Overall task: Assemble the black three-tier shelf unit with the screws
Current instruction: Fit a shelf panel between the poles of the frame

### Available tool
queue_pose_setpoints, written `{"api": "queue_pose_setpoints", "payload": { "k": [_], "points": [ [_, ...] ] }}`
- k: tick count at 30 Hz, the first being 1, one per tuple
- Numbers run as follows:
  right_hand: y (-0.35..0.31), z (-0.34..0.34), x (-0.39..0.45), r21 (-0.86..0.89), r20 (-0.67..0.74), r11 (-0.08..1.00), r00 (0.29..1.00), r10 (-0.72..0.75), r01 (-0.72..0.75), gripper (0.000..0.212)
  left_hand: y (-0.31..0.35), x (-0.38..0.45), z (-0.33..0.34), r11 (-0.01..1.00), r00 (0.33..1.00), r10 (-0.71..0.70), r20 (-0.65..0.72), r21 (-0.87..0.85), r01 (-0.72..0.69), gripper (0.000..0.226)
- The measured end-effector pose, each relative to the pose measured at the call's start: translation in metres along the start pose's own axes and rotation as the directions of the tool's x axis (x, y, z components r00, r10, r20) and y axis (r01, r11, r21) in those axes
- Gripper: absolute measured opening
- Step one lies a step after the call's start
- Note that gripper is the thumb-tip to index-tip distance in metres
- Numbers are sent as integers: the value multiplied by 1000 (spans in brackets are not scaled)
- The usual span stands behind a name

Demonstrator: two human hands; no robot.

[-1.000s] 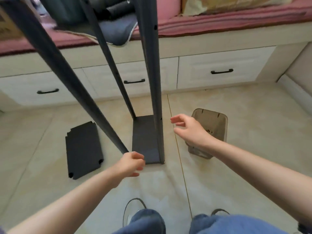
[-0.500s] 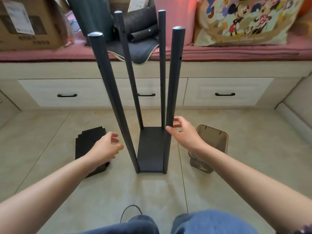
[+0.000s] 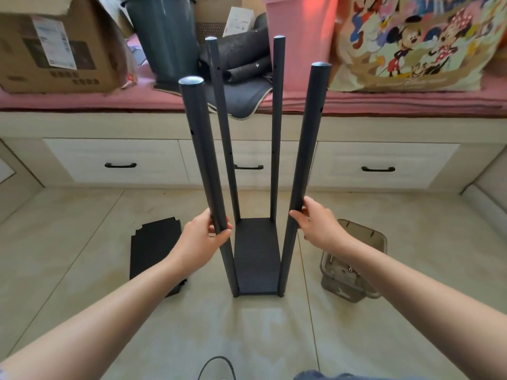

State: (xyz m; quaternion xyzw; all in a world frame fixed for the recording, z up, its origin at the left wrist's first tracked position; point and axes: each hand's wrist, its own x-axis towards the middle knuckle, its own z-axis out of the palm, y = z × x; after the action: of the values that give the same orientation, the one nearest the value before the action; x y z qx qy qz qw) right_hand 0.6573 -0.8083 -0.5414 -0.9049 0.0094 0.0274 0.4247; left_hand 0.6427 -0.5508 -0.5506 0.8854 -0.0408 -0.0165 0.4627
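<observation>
Shelf unit: left hand & right hand now grip front poles.

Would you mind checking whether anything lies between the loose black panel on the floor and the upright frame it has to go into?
Only the left hand and forearm, gripping the near-left post, cross above the loose panel; nothing else visibly blocks the frame.

Loose black panel partly behind forearm.
</observation>
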Motion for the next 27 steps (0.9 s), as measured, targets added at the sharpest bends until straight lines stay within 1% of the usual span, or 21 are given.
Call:
{"api": "queue_pose_setpoints", "payload": {
  "k": [2,6,9,14,16,19,21,23,25,27],
  "points": [
    [1,1,4,4,-5,1000,1000,2,-2,25,-2,-1,0,1000,1000,19,-3,17,-19,16],
    [4,1,12,3,-20,1000,1000,-17,17,23,-5,0,-6,996,998,24,52,82,-28,17],
    [3,-3,17,24,-38,998,998,-53,54,24,-5,-1,-9,997,996,32,80,73,-37,18],
    [-8,-26,28,106,-131,988,986,-100,115,23,30,1,0,979,980,177,93,82,-185,17],
    [-11,-38,32,103,-133,989,987,-91,105,27,50,0,7,964,965,221,139,117,-238,19],
    [-10,-50,35,85,-104,993,992,-70,79,29,71,-7,24,938,932,247,264,176,-298,24],
    [-7,-53,35,101,-81,993,995,-52,60,29,78,-10,38,930,910,262,322,167,-327,21],
    [-5,-53,36,130,-66,990,997,-48,56,29,84,-9,49,927,896,265,356,162,-338,27],
    [-2,-50,40,166,-56,985,997,-46,55,26,88,-7,59,916,875,265,404,178,-360,31],
    [3,-45,43,161,-67,984,996,-62,72,19,90,-6,68,901,859,259,441,210,-379,32]
  ]
}}
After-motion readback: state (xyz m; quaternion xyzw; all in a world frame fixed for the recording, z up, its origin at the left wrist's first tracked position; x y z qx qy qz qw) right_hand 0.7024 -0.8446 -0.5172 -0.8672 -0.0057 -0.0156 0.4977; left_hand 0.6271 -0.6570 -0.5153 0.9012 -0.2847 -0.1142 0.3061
